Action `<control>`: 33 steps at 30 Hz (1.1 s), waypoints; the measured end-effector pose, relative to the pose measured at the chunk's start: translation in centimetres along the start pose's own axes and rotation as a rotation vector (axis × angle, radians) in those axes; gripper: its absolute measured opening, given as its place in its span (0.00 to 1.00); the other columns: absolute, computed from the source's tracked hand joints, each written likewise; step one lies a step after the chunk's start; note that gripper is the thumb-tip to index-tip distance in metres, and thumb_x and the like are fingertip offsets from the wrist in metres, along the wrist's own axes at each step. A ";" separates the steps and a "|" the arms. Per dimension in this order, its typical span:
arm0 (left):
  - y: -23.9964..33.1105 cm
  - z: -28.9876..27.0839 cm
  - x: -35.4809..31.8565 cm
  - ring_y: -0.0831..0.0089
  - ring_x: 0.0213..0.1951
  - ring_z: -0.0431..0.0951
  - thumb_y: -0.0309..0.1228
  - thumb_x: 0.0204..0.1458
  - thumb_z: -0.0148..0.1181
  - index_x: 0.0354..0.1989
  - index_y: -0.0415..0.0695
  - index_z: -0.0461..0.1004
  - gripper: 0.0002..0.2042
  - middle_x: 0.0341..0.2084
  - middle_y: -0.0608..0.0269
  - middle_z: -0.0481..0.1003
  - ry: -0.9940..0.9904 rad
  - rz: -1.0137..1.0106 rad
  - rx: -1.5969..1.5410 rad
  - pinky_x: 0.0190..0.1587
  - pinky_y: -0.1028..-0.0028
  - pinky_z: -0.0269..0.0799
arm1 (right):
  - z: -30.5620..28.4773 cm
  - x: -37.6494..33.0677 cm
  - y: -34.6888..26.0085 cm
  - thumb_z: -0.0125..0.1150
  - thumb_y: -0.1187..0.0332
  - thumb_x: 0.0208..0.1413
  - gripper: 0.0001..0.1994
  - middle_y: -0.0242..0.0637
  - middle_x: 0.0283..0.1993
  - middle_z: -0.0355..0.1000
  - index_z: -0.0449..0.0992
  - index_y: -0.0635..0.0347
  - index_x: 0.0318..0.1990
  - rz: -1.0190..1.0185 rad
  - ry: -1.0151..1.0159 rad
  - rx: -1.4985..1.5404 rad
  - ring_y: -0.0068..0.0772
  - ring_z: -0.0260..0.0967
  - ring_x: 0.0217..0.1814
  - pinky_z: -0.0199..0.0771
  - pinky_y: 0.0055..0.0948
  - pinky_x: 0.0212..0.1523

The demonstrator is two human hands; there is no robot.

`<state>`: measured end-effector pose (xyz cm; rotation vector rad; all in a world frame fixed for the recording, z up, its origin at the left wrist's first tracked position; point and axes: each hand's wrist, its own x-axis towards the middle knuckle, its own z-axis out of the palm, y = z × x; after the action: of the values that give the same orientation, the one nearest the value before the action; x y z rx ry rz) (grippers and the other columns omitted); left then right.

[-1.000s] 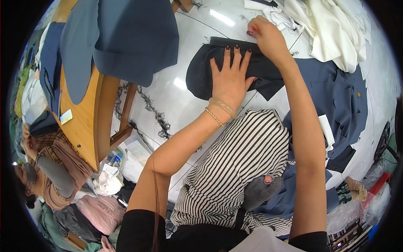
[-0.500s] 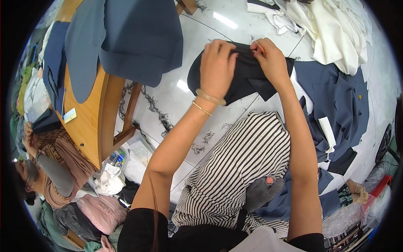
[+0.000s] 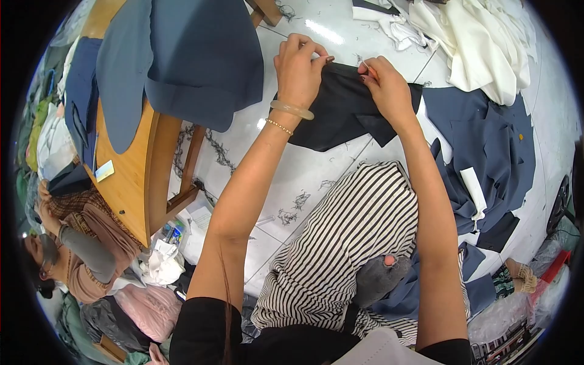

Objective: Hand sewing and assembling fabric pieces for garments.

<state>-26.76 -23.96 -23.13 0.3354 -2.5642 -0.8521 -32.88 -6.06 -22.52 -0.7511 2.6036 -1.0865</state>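
A black fabric piece (image 3: 340, 112) hangs between my two hands, its top edge drawn taut above the tiled floor. My left hand (image 3: 299, 70) is closed at its upper left corner, thumb and fingers pinching the edge. At the same edge, further right, my right hand (image 3: 387, 85) is closed around a small orange-handled tool (image 3: 372, 70) with a thin pale tip. The tool's exact kind is too small to make out. Striped black-and-white cloth (image 3: 347, 225) covers my legs below, and a grey sock (image 3: 380, 283) with a toe poking through shows there.
A wooden table (image 3: 125, 176) with grey-blue fabric (image 3: 201, 61) draped over it stands at left. Navy fabric (image 3: 493, 146) lies piled at right, with cream cloth (image 3: 480, 45) beyond. Thread scraps (image 3: 219, 149) litter the floor. Another person (image 3: 91, 243) sits at far left.
My left hand has moved left and away from me along the black fabric's edge, widening the gap between my hands. My right hand has shifted only slightly.
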 end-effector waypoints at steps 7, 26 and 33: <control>0.3 0.5 -0.5 0.62 0.43 0.67 0.32 0.43 0.67 0.27 0.48 0.78 0.05 0.38 0.67 0.68 -0.138 0.076 0.047 0.45 0.61 0.59 | 0.1 -0.1 0.4 0.60 0.72 0.52 0.06 0.35 0.38 0.70 0.74 0.55 0.38 -0.026 0.002 -0.023 0.43 0.71 0.39 0.70 0.35 0.39; 0.4 0.3 -0.8 0.60 0.46 0.66 0.31 0.40 0.69 0.23 0.48 0.77 0.05 0.38 0.68 0.69 -0.110 0.089 0.022 0.48 0.60 0.59 | 0.0 -0.1 0.3 0.58 0.73 0.53 0.07 0.34 0.38 0.69 0.74 0.55 0.39 -0.010 -0.003 -0.043 0.43 0.71 0.39 0.70 0.36 0.39; -2.1 -0.2 0.0 0.60 0.45 0.66 0.29 0.40 0.68 0.24 0.47 0.78 0.05 0.38 0.67 0.70 0.044 -0.007 0.010 0.48 0.62 0.60 | 0.3 -0.1 0.1 0.58 0.74 0.53 0.06 0.34 0.38 0.69 0.74 0.55 0.38 -0.032 0.012 -0.011 0.43 0.71 0.39 0.70 0.36 0.38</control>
<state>-26.42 -25.74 -24.28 0.3630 -2.5284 -0.8256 -32.71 -6.14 -22.80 -0.7942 2.6177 -1.0899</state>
